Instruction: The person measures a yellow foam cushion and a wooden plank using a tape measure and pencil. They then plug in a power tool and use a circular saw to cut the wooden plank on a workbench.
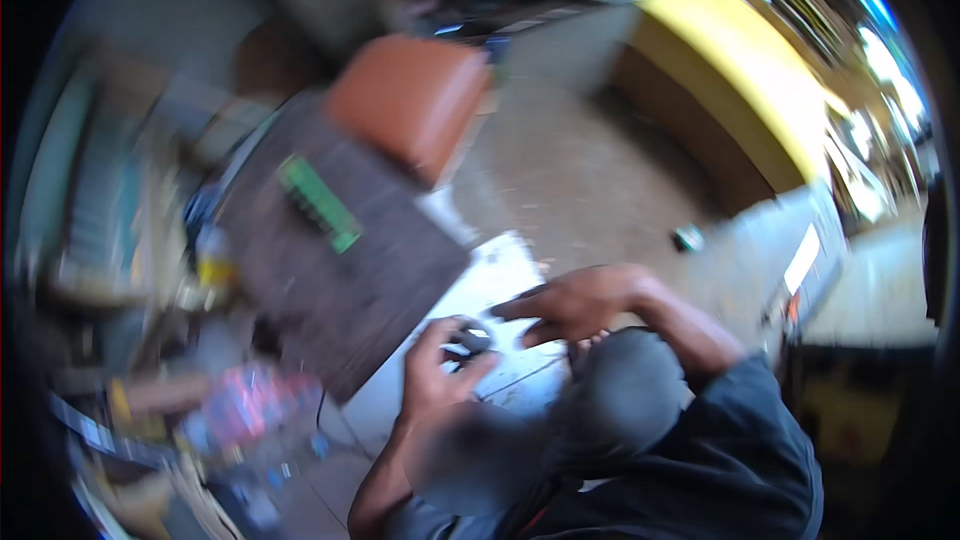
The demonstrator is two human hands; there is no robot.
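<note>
My left hand (432, 378) curls its fingers around a small dark, rounded object (470, 339) with a shiny top; blur hides its exact kind. Just to the right, my right hand (580, 304) reaches toward it, palm down, with fingers stretched out and apart. Nothing shows in those fingers. Both hands are above a white surface (490, 278) with dark marks. Beside it lies a dark brown board or tabletop (370, 280), which bears a long green strip-shaped thing (320, 205) with dark marks along it.
An orange-brown padded seat (405, 95) stands beyond the dark tabletop. A large yellow-topped block (730, 60) is at the far right. On the floor lies a small green and white item (688, 238). Blurred clutter, including a pink-and-blue bundle (250, 405), fills the left.
</note>
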